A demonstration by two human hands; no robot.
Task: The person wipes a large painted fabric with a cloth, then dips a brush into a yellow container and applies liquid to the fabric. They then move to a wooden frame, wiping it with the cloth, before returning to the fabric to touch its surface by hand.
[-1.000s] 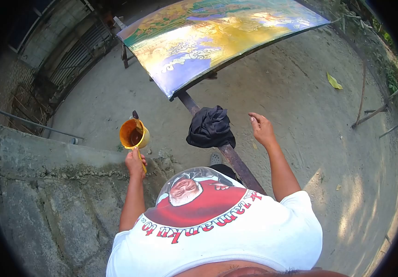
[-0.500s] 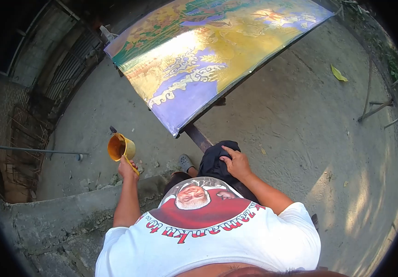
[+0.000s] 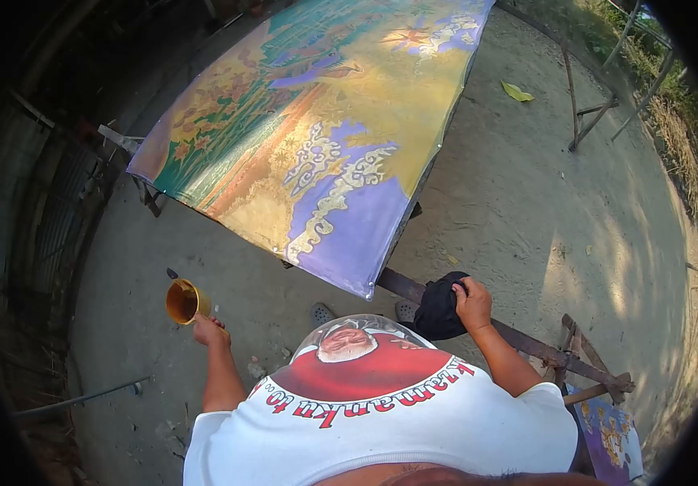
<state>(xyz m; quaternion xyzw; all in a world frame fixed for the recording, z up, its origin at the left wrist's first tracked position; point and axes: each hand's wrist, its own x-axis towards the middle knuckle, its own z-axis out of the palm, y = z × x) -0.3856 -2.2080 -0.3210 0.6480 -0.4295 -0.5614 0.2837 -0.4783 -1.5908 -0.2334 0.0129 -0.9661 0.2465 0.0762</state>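
In my left hand is the handle of a yellow dipper, its inside stained brown. A small dark tip shows just past the dipper's far rim. My right hand has its fingers closed on a bunched black cloth, which overlaps a wooden beam. Ahead of me a large painted fabric, patterned in purple, yellow and green, is stretched flat on a frame. Its near corner lies between my two hands, just beyond my shirt.
The beam runs right to a wooden trestle, with another patterned fabric below it. A thin pole is at the lower left. Wooden legs and a yellow leaf are on the far right ground.
My view has turned and I have stepped forward; the fabric's near corner is closer. The black cloth has gone right along the beam with my right hand, and the dipper remains in my left.
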